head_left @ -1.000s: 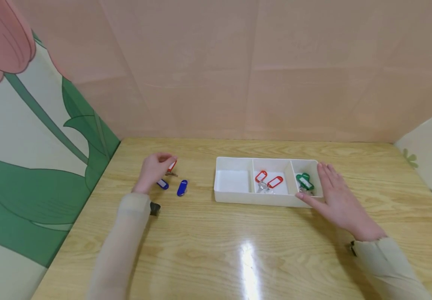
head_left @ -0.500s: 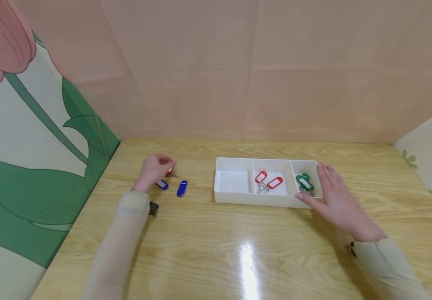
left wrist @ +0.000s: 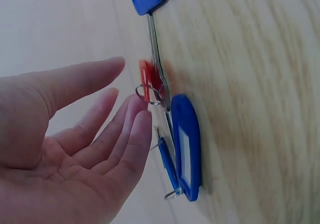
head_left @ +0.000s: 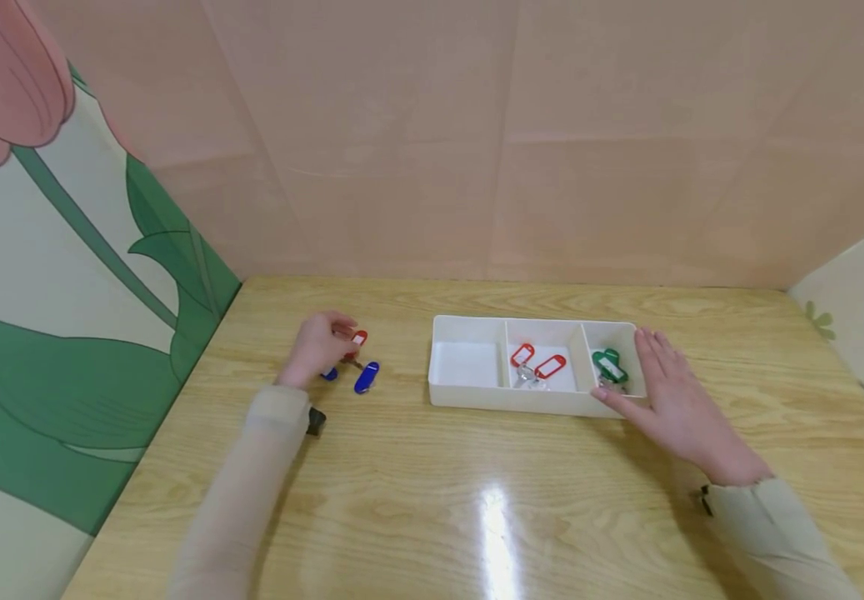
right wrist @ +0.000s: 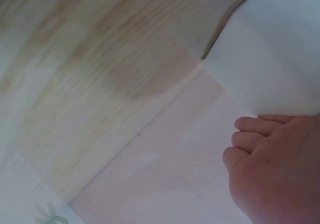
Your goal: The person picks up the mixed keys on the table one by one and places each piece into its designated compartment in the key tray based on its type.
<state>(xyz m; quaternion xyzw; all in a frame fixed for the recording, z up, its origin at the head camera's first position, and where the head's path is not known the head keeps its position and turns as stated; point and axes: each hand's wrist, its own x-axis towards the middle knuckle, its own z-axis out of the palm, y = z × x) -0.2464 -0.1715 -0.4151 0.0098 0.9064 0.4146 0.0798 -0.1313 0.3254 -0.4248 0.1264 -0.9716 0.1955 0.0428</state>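
Note:
My left hand [head_left: 319, 343] is at the left of the table, beside a red key tag [head_left: 359, 337]. In the left wrist view its thumb and fingers [left wrist: 107, 154] stand apart; the blurred red tag [left wrist: 147, 78] with its ring lies at the fingertips, not pinched. Close by are a blue key tag [head_left: 367, 377] and another blue tag [head_left: 330, 374], partly covered by the hand. My right hand [head_left: 675, 400] rests with straight fingers on the right end of a white tray [head_left: 514, 398]. Red key tags [head_left: 550, 367] occupy its middle compartment, green ones [head_left: 610, 365] its right compartment.
The tray's left compartment [head_left: 467, 362] shows a bare floor. Behind the wooden table [head_left: 402, 483] rises a pinkish wall covering [head_left: 476, 167]. A wall with a painted tulip [head_left: 12, 75] borders the left side.
My left hand has shifted slightly right and toward me, its fingers have spread from their pinch, and the red tag now lies a little further right. My right hand and the tray stay put.

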